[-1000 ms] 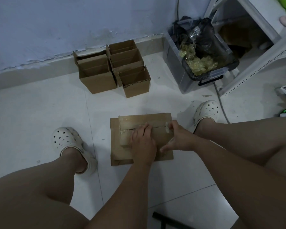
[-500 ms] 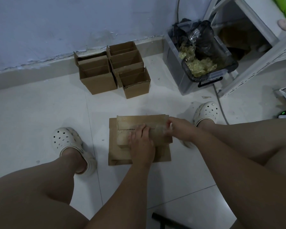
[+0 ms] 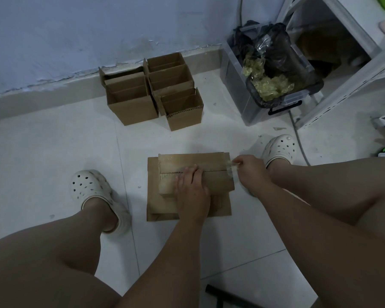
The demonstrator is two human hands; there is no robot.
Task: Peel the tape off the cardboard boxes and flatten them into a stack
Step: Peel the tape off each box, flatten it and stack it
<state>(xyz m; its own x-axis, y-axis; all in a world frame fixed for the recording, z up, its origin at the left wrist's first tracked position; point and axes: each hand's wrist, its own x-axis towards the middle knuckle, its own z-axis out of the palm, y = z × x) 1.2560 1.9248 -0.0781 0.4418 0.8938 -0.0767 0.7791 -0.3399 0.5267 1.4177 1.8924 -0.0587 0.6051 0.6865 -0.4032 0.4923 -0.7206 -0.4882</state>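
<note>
The fingers [image 3: 237,161] of the right hand [image 3: 252,172] are pinched together on a strip of clear tape [image 3: 230,168], which stretches from the right end of the cardboard box [image 3: 211,174] up to the pinch. The left hand [image 3: 192,192] lies flat on top of that box, its fingers [image 3: 187,174] held close together and pointing toward the wall, tips at the seam that runs along the middle of the box's top. The box sits on a stack of flattened cardboard [image 3: 156,205] on the white tiled floor [image 3: 53,152], between the person's two feet in pale perforated clogs, one [image 3: 91,187] to the left and one [image 3: 279,148] to the right. The bare knees frame the bottom of the view.

Farther off, against the bluish wall [image 3: 98,30], a cluster of open cardboard boxes [image 3: 151,96] stands upright, touching one another. To the right of them is a clear plastic bin [image 3: 236,92] lined with a black bag [image 3: 273,41], holding crumpled wads of yellowish tape [image 3: 269,85]. A white metal shelf frame [image 3: 342,81] stands just beside the bin.
</note>
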